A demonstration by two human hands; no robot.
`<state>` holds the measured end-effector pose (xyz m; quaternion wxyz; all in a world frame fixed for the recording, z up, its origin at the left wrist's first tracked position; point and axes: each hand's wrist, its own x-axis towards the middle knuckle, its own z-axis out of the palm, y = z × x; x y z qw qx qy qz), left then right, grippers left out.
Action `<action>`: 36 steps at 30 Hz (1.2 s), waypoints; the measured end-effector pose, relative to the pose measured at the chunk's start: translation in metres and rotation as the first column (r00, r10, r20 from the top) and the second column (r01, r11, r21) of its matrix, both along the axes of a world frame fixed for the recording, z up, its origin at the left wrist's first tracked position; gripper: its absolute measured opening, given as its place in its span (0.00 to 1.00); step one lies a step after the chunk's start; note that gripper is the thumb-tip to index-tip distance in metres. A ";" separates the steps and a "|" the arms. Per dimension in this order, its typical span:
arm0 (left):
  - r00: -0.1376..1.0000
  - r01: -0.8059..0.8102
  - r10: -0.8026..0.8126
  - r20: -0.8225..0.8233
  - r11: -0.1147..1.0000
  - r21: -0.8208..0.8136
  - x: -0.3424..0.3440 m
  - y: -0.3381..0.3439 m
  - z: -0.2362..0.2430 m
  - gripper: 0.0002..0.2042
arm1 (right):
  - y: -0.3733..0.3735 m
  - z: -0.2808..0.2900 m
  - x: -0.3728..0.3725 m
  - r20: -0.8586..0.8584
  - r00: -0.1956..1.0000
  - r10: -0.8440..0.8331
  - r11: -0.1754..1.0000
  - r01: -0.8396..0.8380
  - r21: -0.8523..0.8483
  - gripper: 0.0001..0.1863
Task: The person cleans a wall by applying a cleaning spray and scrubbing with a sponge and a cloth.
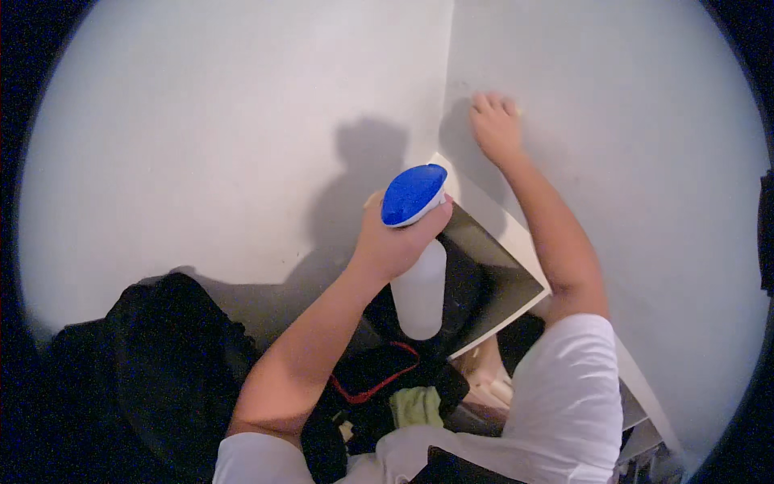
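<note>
A bottle [420,290] is sitting in the left hand [395,238], its neck passing through the grip. Reading the clock around that hand, the blue top [414,195] is rising just above the fist at 1 o'clock, and the white body is showing below it at 5 o'clock. The left hand is closing around the neck, fingers wrapping the far side and the thumb lying along the near right side, right under the top; whether a finger is pulling a trigger, I cannot tell.

Up at 1 o'clock, well apart from the bottle, the right hand [495,127] is resting on the right wall [645,161], back outward and fingers bending. Its palm is facing the wall, so I cannot tell whether it is pinching anything.

At 11 o'clock a shadow [363,157] is falling on the left wall [201,145], and the two walls are meeting in a corner between 12 and 1. A grey panel [504,262] with a white edge is lying at 3 to 4 o'clock, below the right forearm. Lower down, a green cloth [417,406] is lying at 6 o'clock, a red strip [363,398] is curving just beside it toward 7, and a black heap [173,363] is filling 8 o'clock.
</note>
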<state>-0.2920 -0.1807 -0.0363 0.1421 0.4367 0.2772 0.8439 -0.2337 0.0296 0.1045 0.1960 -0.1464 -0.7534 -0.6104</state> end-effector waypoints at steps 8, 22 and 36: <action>1.000 -0.007 0.006 -0.017 0.998 -0.057 -0.007 0.006 -0.010 0.08 | 0.007 0.003 -0.004 0.154 0.985 0.081 0.996 -0.075 -0.044 0.08; 0.995 -0.095 0.096 0.022 0.993 -0.068 0.003 -0.017 -0.009 0.09 | -0.043 -0.037 0.098 -0.019 0.976 0.215 0.974 -0.213 0.081 0.15; 0.990 -0.141 0.138 -0.030 0.973 -0.181 -0.036 -0.032 0.009 0.12 | -0.037 0.010 0.051 0.143 0.989 -0.036 0.996 0.048 -0.080 0.10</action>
